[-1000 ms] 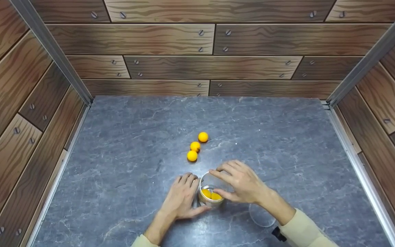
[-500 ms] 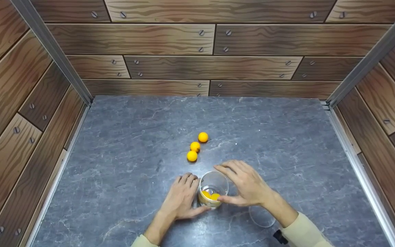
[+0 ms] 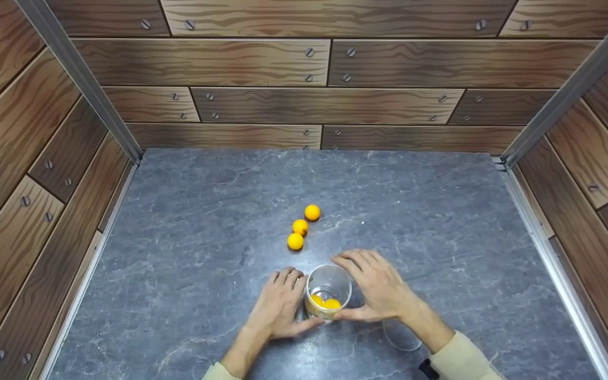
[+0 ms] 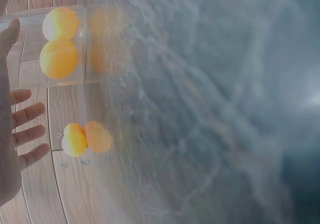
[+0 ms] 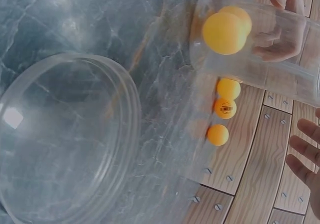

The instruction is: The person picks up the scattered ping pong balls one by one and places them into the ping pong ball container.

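A clear plastic jar (image 3: pixel 330 277) stands upright with two orange ping-pong balls (image 3: pixel 331 304) at its bottom. My left hand (image 3: pixel 278 306) is at the jar's left side, its thumb along the near side; in the left wrist view those fingers (image 4: pixel 30 115) are spread and fairly straight. To the right of the jar, my right hand (image 3: pixel 380 287) holds nothing, its thumb and fingers extended near the rim. Contact there cannot be told. Beyond the jar lie three more orange ping-pong balls (image 3: pixel 300 227); print shows on one ball (image 5: pixel 225 109) in the right wrist view.
A round clear lid (image 5: pixel 132 116) lies on the grey marbled tabletop (image 3: pixel 203 221), partly under the right forearm. Wood-patterned walls (image 3: pixel 262 63) and metal corner posts (image 3: pixel 85 79) enclose the back and sides.
My right hand has drawn back from over the jar's opening to its right side, with the thumb moving down to the near rim. The left hand has hardly moved.
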Available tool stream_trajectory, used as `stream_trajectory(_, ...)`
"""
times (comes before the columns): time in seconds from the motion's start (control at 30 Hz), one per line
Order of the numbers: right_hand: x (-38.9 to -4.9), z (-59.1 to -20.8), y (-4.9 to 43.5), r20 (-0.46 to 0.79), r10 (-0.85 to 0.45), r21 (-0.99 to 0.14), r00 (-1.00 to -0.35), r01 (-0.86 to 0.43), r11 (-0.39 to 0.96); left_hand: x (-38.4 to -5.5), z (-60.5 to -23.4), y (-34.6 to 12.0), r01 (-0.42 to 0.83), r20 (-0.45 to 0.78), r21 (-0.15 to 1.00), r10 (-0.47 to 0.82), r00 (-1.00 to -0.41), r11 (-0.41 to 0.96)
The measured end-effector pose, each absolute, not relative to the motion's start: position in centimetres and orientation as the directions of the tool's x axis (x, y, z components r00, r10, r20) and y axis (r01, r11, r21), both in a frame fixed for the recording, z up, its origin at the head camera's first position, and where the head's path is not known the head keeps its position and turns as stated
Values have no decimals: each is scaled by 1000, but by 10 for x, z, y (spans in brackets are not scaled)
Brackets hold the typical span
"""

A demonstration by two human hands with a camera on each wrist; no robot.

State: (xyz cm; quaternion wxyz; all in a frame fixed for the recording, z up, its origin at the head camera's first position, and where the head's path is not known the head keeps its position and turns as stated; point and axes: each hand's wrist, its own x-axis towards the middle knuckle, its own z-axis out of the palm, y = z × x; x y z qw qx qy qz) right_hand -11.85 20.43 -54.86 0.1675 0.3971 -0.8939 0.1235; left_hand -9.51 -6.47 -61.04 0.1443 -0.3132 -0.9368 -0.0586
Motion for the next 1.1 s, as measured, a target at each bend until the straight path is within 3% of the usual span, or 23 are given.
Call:
stream_trajectory(0.43, -115, -563, 201, 421, -648, -25, -635, -722, 692, -95, -610, -64, 603, 298, 33, 568, -767, 797)
stream_trajectory(0.8, -112, -572, 194, 492, -608, -21, -623, -706, 708, -95, -612, -65, 602, 311, 3, 571, -759, 798)
stream_trajectory(1.1, -110, -574, 194, 478, -606, -25, -635, -700, 714, -94, -609, -65, 603, 299, 37, 567, -768, 797)
